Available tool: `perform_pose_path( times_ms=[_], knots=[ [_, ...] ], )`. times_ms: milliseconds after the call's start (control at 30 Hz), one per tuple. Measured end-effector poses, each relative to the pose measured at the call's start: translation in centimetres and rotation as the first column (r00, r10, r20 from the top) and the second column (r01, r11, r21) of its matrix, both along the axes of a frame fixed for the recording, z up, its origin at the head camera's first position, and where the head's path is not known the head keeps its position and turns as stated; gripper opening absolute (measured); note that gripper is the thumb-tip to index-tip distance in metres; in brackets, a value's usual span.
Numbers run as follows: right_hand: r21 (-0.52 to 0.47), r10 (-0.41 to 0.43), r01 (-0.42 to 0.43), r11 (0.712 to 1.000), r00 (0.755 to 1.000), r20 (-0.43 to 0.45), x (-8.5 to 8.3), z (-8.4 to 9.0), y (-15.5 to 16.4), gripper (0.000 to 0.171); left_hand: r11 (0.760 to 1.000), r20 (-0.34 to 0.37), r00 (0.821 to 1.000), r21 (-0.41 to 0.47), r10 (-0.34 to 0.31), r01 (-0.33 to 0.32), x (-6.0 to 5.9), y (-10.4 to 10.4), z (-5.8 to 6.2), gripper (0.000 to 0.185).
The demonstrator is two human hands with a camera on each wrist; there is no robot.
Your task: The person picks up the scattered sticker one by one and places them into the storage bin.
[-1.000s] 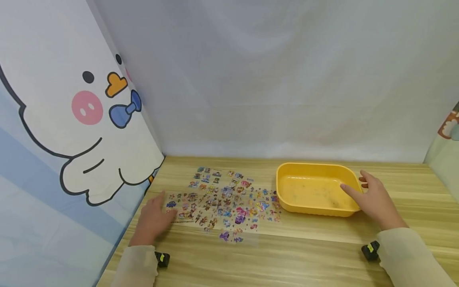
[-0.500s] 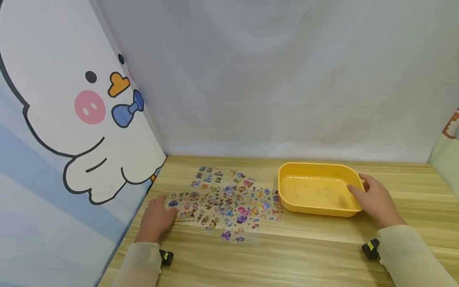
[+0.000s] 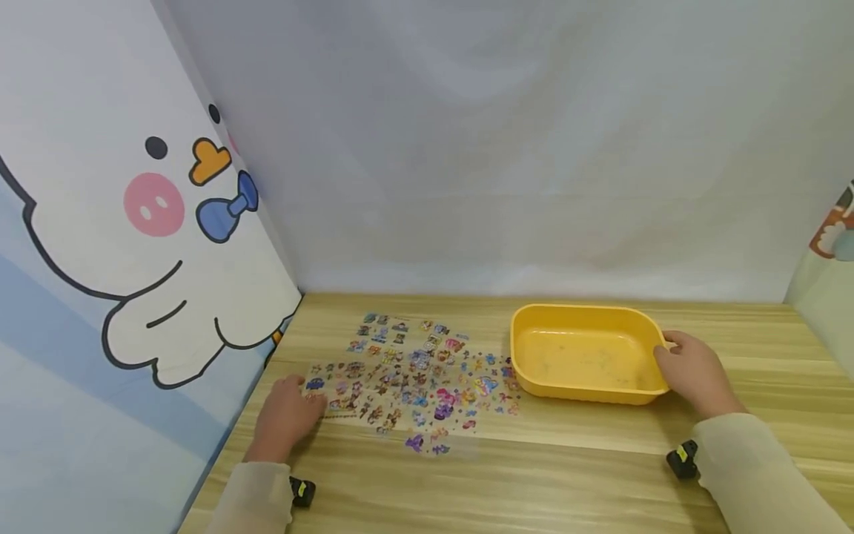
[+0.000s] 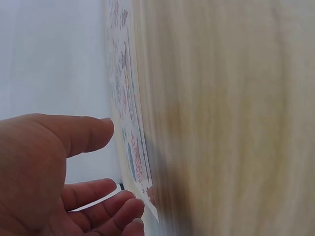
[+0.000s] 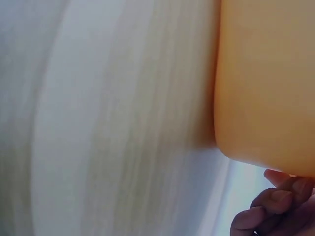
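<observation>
At the left end of the transparent sticker sheets (image 3: 400,378) is my left hand (image 3: 287,415). In the left wrist view its thumb is extended and its fingers bend loosely beside the sheet edge, gripping nothing. Overlapping small colourful figures cover the sheets, which lie flat on the table. To their right sits a yellow plastic basin (image 3: 587,389), rectangular with rounded corners, small dark specks on its floor. My right hand (image 3: 697,371) pinches its right rim, thumb on the inside and fingers outside. The right wrist view shows curled fingers (image 5: 275,204) against the basin's outer wall.
The light wood-grain table (image 3: 534,482) ends at a white curtain (image 3: 500,163) behind. A panel with a white cartoon bird (image 3: 220,297) borders the left side. Small black devices sit at both wrists.
The right hand has closed from a spread pose onto the basin's right rim. The left hand stays by the sheets, its fingers slightly more bent. The head view shifts a little.
</observation>
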State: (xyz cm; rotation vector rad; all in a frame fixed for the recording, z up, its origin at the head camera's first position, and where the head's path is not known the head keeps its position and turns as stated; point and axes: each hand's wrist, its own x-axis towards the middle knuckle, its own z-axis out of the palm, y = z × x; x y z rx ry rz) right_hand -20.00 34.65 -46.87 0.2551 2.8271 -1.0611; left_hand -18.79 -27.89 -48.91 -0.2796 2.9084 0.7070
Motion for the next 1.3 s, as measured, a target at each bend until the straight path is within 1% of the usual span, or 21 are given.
perform_pose_path(
  times_ms=[133,233,467,600,733,867,967,1067,1300],
  knots=[
    [0.008,0.003,-0.002,1.000,1.000,-0.005,-0.2,-0.3,-0.1,0.062,1.000,-0.011,1.000,-0.023,-0.010,0.010,0.3,-0.2,-0.1,0.068],
    [0.014,0.006,-0.006,1.000,1.000,-0.014,-0.3,-0.5,-0.1,0.061,1.000,-0.002,1.000,-0.024,0.000,0.000,0.4,-0.3,-0.1,0.069],
    [0.011,0.000,0.000,1.000,0.999,-0.037,-0.4,-0.6,-0.6,0.059,0.999,0.021,0.999,-0.025,0.043,-0.043,0.5,-0.7,-0.2,0.074],
    [0.004,-0.006,0.006,1.000,0.999,-0.035,-0.4,-0.4,-0.9,0.059,0.997,0.031,0.996,-0.023,0.079,-0.079,0.4,-1.0,-0.5,0.077],
    [0.000,-0.017,0.017,1.000,0.999,-0.030,-0.5,-0.4,-0.9,0.058,0.995,0.044,0.994,-0.019,0.102,-0.101,0.3,-0.8,-0.5,0.078],
    [0.002,-0.029,0.029,1.000,0.999,-0.024,-0.6,-0.4,-0.8,0.058,0.992,0.030,0.992,-0.034,0.121,-0.120,0.2,-0.3,-0.4,0.069],
    [-0.002,-0.031,0.031,1.000,0.999,-0.018,-0.7,-0.4,-0.8,0.059,0.989,0.009,0.991,-0.058,0.137,-0.136,0.1,0.0,-0.5,0.055],
    [-0.011,-0.033,0.033,0.999,0.999,-0.012,-0.6,-0.4,-0.8,0.059,0.986,0.005,0.988,-0.065,0.154,-0.153,0.1,0.1,-0.4,0.044],
    [-0.008,-0.034,0.034,0.999,0.999,-0.009,-0.5,-0.3,-1.0,0.059,0.984,0.019,0.986,-0.074,0.165,-0.163,0.2,0.7,0.0,0.036]
  ],
)
